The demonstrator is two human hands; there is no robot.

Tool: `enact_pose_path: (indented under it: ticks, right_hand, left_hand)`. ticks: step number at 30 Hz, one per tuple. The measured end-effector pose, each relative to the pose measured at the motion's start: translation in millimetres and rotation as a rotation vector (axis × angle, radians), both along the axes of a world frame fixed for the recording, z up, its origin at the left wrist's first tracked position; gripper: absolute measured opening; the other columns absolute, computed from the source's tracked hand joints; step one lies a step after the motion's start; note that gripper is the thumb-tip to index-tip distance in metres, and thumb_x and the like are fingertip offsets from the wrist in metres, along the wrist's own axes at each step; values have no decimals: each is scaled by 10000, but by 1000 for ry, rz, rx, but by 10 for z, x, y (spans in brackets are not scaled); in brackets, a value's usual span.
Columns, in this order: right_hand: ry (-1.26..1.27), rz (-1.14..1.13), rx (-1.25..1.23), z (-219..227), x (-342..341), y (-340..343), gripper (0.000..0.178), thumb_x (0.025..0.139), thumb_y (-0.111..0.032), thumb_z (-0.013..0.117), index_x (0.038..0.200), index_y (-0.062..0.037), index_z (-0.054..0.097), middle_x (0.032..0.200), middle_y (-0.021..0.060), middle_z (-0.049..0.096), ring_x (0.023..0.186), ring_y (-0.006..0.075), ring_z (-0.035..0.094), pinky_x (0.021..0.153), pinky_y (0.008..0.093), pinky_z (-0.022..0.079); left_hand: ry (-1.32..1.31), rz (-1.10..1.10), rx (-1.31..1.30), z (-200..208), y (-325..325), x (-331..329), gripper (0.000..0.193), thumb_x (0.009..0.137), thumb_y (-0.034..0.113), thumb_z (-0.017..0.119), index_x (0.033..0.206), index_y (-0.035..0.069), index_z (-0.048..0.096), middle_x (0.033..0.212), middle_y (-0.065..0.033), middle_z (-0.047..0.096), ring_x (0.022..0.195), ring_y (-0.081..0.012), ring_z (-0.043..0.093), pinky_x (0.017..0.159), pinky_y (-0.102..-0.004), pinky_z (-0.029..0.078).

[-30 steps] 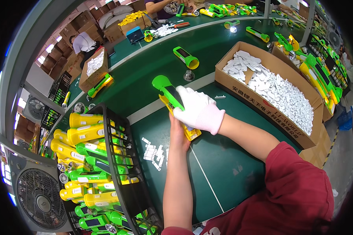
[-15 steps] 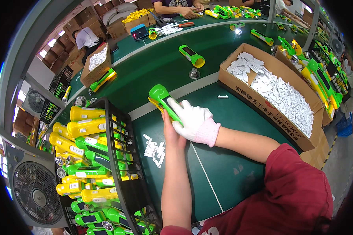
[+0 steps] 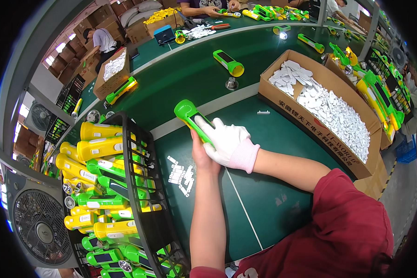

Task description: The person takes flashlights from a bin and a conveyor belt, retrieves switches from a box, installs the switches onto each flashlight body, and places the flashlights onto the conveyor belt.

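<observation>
A green flashlight housing (image 3: 186, 111) with a dark panel along its handle is held between my two hands above the green worktable. My bare left hand (image 3: 201, 152) wraps it from below, its fingers mostly hidden. In a white glove with a pink cuff, my right hand (image 3: 229, 142) closes over the handle from above, fingers pressed on it. Beside my left forearm lies a loose group of small white plastic pieces (image 3: 177, 174). A single white piece (image 3: 263, 112) lies farther right, near the cardboard box.
A black crate (image 3: 146, 222) full of yellow and green flashlights stands at left. The cardboard box (image 3: 310, 127) of white parts is at right. Beyond the table, a green flashlight (image 3: 228, 62) and a small reflector (image 3: 231, 84) sit on the green belt. A co-worker's hands (image 3: 213, 11) work across it.
In my hands the flashlight has rolled slightly, so the yellow along its left side no longer shows. Both hands keep their hold. At far left, a background person has shifted posture.
</observation>
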State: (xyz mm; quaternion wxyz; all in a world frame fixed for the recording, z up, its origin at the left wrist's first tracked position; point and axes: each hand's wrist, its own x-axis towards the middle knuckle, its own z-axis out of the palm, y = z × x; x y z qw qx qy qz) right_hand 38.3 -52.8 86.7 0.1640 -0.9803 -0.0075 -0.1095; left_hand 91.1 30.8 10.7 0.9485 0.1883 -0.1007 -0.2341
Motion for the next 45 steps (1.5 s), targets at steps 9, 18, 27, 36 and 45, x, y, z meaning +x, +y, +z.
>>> enact_pose_path:
  ticks: [9,18,27,36,45]
  right_hand:
    - [-30,18,-23,18,26,6,585,801,-286,467,1342,-135,306,900,157,520,637,288,604,565,413,487]
    - [12,181,-90,-59,-376,-295,584,799,-310,523,1251,20,357,842,157,544,670,314,595,572,405,482]
    - [94,-290,-294,970,-656,-1884,189,738,-178,539,856,-77,647,863,126,628,796,305,600,750,390,476]
    - [-120,-445,-16,-67,399,-3007,408,685,-269,598,1034,-59,624,990,187,616,876,293,605,781,336,471]
    - [236,-670,502,154,611,-3093,530,562,-327,732,950,23,640,936,128,635,814,220,609,741,323,476]
  left_hand:
    - [102,54,67,56,-46,-32,379,950,360,343,1258,143,383,1110,-93,525,1045,-241,516,903,-387,432]
    - [52,178,178,-46,-22,80,335,926,311,437,1141,53,451,1010,-133,585,934,-242,574,855,-375,473]
    - [65,-44,141,128,-73,-93,398,932,354,411,1134,15,467,1035,-121,548,871,-203,559,764,-307,511]
    - [19,-174,-51,156,-7,-71,429,929,344,408,1223,32,397,1120,-129,469,822,-196,503,672,-282,518]
    - [-43,-217,27,188,-34,-122,439,926,338,412,1274,73,374,1144,-135,485,835,-194,507,665,-283,506]
